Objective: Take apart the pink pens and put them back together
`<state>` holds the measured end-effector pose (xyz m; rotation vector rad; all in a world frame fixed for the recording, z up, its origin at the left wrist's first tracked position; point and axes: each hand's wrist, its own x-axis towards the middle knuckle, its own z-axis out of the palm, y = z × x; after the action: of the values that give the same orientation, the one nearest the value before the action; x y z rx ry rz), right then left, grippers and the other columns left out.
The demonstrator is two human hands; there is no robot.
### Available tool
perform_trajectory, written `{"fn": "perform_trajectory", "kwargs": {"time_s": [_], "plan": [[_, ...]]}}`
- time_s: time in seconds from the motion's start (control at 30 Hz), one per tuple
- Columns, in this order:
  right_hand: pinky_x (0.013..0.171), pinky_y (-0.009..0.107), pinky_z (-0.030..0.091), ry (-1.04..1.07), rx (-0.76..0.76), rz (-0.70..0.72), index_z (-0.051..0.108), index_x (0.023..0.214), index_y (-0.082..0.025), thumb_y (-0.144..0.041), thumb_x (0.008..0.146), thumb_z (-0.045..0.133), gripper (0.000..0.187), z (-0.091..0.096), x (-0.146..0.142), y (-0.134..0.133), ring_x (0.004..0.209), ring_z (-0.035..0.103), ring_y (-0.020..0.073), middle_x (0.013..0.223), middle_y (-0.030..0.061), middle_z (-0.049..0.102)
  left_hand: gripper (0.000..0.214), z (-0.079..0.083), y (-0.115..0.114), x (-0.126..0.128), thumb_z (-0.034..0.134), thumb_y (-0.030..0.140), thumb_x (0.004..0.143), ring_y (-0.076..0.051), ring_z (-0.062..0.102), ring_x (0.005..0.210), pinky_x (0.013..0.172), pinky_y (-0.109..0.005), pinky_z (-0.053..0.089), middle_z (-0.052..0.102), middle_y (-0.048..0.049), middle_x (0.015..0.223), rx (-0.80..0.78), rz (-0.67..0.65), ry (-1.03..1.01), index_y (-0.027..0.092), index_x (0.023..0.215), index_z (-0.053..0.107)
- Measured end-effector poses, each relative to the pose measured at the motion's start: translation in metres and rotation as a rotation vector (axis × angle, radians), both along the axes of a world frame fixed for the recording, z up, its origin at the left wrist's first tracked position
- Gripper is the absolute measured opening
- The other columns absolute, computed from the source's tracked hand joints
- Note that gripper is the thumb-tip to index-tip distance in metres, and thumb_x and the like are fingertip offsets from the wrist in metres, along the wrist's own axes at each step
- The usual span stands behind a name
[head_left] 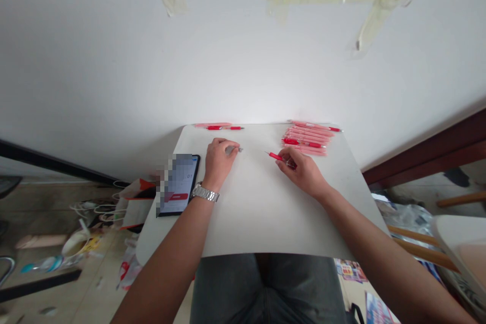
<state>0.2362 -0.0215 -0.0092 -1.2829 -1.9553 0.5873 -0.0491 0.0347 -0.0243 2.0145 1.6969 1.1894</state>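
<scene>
My left hand [219,161], with a metal watch on the wrist, is closed on a small grey pen part [234,150] that pokes out past the fingers. My right hand [301,169] pinches a red pen [276,156] whose thin tip points left toward the other hand. Both rest on a small white table [258,212]. A pile of several pink and red pens [309,137] lies at the far right edge, just beyond my right hand. Two more pens [220,126] lie at the far left edge.
A phone [178,185] lies at the table's left edge beside my left wrist. A white wall stands right behind the table. Bags, cables and clutter [114,207] cover the floor on the left; a chair and papers [448,248] are on the right.
</scene>
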Motion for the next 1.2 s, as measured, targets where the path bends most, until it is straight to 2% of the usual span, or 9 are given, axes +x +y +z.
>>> {"fn": "perform_trajectory", "kwargs": {"time_s": [0.37, 0.57, 0.83, 1.2], "plan": [[0.063, 0.028, 0.043, 0.005, -0.005, -0.005, 0.06, 0.106, -0.025, -0.037, 0.099, 0.063, 0.014, 0.0, 0.0, 0.0, 0.065, 0.055, 0.0148, 0.085, 0.0008, 0.069, 0.018, 0.001, -0.001, 0.001, 0.069, 0.016, 0.092, -0.024, 0.067, 0.099, 0.099, -0.045, 0.056, 0.069, -0.009, 0.108, 0.001, 0.021, -0.009, 0.025, 0.104, 0.08], [0.063, 0.029, 0.042, 0.0, 0.006, -0.001, 0.06, 0.106, -0.025, -0.038, 0.1, 0.062, 0.014, -0.001, 0.0, 0.0, 0.066, 0.056, 0.0149, 0.086, 0.0009, 0.069, 0.015, 0.011, -0.004, 0.007, 0.065, 0.019, 0.097, -0.021, 0.066, 0.091, 0.09, -0.042, 0.055, 0.07, -0.0081, 0.11, 0.056, 0.039, -0.067, 0.023, 0.107, 0.075], [0.064, 0.029, 0.043, 0.012, -0.005, 0.002, 0.059, 0.106, -0.025, -0.035, 0.099, 0.063, 0.013, 0.0, -0.001, -0.001, 0.066, 0.056, 0.0148, 0.087, 0.0004, 0.069, 0.016, 0.028, -0.017, 0.022, 0.061, 0.028, 0.103, -0.018, 0.067, 0.093, 0.086, -0.035, 0.054, 0.074, -0.0055, 0.112, 0.183, -0.145, -0.175, 0.025, 0.114, 0.072], [0.061, 0.029, 0.042, 0.042, -0.017, -0.009, 0.059, 0.105, -0.024, -0.037, 0.1, 0.062, 0.015, 0.008, -0.005, -0.003, 0.063, 0.052, 0.0147, 0.082, 0.0004, 0.066, 0.016, 0.033, -0.035, 0.044, 0.063, 0.031, 0.104, -0.018, 0.067, 0.096, 0.088, -0.034, 0.055, 0.072, -0.0056, 0.106, 0.121, -0.35, -0.239, 0.024, 0.114, 0.072]]}}
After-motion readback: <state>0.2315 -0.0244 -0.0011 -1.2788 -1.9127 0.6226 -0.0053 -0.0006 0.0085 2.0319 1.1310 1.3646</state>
